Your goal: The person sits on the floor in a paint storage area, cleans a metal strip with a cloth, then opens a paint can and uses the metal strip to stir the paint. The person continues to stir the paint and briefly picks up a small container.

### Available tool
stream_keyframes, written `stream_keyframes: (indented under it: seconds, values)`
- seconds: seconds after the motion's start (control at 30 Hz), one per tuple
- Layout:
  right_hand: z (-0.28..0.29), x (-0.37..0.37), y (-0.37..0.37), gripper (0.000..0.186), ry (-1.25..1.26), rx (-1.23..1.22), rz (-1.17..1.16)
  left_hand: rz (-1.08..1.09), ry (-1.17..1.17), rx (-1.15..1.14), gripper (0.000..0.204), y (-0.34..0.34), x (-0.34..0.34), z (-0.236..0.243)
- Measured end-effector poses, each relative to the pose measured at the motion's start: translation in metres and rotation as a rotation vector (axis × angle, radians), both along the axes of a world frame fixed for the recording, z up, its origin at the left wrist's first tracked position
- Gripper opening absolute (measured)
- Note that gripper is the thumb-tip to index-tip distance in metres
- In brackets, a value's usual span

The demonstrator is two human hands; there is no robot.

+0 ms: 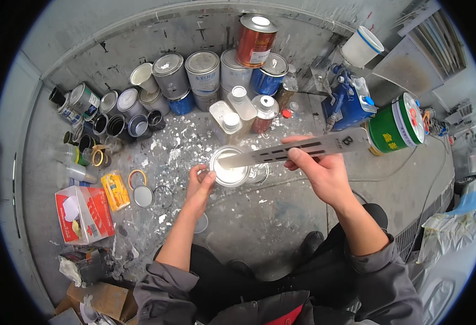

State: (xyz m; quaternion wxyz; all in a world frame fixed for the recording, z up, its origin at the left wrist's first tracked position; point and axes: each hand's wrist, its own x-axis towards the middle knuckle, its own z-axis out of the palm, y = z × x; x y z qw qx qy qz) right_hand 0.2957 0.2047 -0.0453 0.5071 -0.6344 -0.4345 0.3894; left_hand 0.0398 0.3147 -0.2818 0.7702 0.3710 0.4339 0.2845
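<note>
A round can of white paint [230,176] stands on the floor in front of me. My left hand [199,189] is at its left side, fingers bent and thumb tip against the rim. Between the thumb and fingers of my right hand [320,172] is a long, flat paint stirring stick [308,146] with slots cut along it. It slants down to the left, its lower end coated white and dipping into the can. A clear cup [259,173] sits against the can's right side, partly hidden.
Paint tins [202,70] are stacked along the back wall, a red-brown tin [256,40] topmost. Two pale canisters [226,116] stand just behind the can. At right are a blue jerrycan [351,103] and a green drum [395,127]. Black cups, a red box [94,216] and paint flakes lie left.
</note>
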Motion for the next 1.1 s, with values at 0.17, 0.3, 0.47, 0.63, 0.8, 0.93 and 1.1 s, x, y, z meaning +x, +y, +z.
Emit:
stream_keyframes:
  seconds: [0.17,0.3,0.47,0.63,0.8,0.93,1.1]
  values:
    - [-0.006,0.027,-0.015,0.024,0.126,0.038,-0.086,0.016,0.080,0.032,0.077,-0.003,0.002,-0.003]
    - [0.007,0.048,-0.026,0.027,0.086,0.130,-0.099,0.044,0.110,0.034,0.076,-0.008,0.000,0.006]
    - [0.014,0.069,-0.041,0.031,0.040,0.164,-0.104,0.045,0.157,0.015,0.078,-0.014,-0.005,0.009]
    - [-0.016,0.074,-0.040,0.026,0.027,0.126,-0.093,0.088,0.172,0.029,0.079,-0.021,0.002,0.013]
    - [-0.103,0.069,-0.026,0.022,-0.129,0.006,0.026,0.081,0.198,0.050,0.079,-0.023,0.014,0.024]
    - [-0.126,0.059,-0.016,0.020,-0.307,-0.066,0.132,0.088,0.221,0.091,0.079,-0.023,0.022,0.026]
    - [-0.132,0.055,-0.006,0.018,-0.403,0.020,0.125,0.092,0.382,0.251,0.077,-0.018,0.024,0.015]
